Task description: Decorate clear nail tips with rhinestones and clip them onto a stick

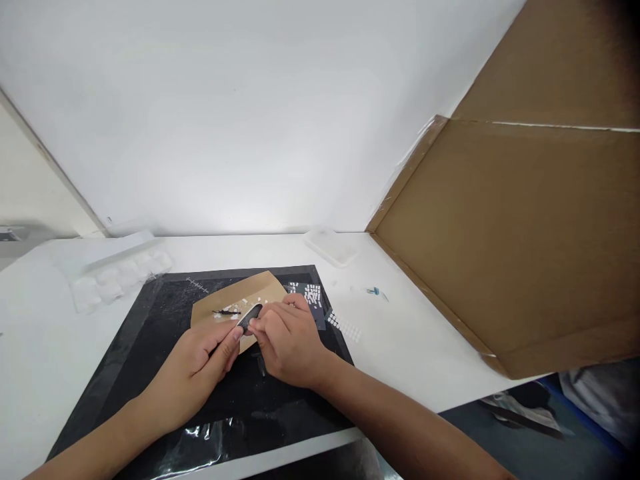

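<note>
My left hand point(203, 363) and my right hand point(287, 340) meet over a black mat point(150, 347) on the white table. Both pinch a small dark oblong part point(250, 315) between their fingertips. The fingers of both hands are curled closed. Just behind the hands lies a brown paper sheet point(255, 290) with small white bits and a thin dark piece point(226, 311) on it. A dark sheet of small white stickers point(311, 293) lies by my right hand's knuckles.
A clear strip of white dots point(345, 327) sits right of the mat. A clear blister tray point(117, 273) lies at the back left, a clear lid point(333, 247) at the back. A big cardboard box point(500, 247) stands at the right. A small blue item point(373, 291) lies near it.
</note>
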`<state>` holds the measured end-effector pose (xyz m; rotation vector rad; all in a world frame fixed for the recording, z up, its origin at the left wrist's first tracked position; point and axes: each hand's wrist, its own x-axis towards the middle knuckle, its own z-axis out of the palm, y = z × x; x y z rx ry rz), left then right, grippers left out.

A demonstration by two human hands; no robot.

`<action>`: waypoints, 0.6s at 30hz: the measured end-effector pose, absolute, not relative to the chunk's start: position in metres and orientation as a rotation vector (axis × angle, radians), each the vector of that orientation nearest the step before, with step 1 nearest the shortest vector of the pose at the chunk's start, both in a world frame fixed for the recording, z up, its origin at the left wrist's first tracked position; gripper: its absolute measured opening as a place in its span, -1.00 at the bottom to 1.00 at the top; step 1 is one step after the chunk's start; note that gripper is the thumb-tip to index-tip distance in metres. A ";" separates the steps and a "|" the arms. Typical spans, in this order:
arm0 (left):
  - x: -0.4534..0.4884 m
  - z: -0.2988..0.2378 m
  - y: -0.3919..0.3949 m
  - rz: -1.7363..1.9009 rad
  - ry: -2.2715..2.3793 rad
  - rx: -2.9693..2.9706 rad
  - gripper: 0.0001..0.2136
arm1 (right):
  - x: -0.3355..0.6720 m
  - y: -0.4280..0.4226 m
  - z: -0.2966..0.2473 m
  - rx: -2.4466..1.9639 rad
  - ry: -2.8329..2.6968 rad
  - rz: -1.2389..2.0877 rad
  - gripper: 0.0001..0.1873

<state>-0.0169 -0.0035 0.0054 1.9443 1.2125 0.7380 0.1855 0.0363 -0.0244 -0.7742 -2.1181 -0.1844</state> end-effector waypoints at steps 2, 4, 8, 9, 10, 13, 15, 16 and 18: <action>-0.017 0.005 -0.004 0.744 1.205 1.948 -0.54 | 0.186 0.036 -0.025 -0.790 -2.072 -0.198 -0.80; -0.018 0.005 -0.004 0.744 1.207 1.957 -0.55 | 0.186 0.035 -0.025 -0.807 -2.015 -0.201 -0.82; -0.017 0.004 -0.003 0.742 1.209 1.982 -0.55 | 0.183 0.032 -0.028 -0.783 -2.066 -0.206 -0.77; -0.017 0.004 -0.002 0.747 1.209 1.981 -0.54 | 0.182 0.032 -0.029 -0.775 -2.086 -0.211 -0.76; -0.017 0.004 -0.002 0.754 1.207 1.975 -0.54 | 0.182 0.032 -0.029 -0.776 -2.086 -0.216 -0.75; -0.018 0.005 -0.002 0.757 1.214 1.938 -0.53 | 0.182 0.033 -0.028 -0.833 -2.001 -0.211 -0.80; -0.018 0.006 -0.003 0.747 1.219 1.918 -0.53 | 0.183 0.034 -0.026 -0.833 -1.990 -0.187 -0.82; -0.018 0.006 -0.003 0.742 1.218 1.912 -0.53 | 0.184 0.034 -0.026 -0.813 -2.013 -0.177 -0.82; -0.018 0.005 -0.003 0.738 1.212 1.902 -0.52 | 0.185 0.034 -0.026 -0.772 -2.062 -0.166 -0.82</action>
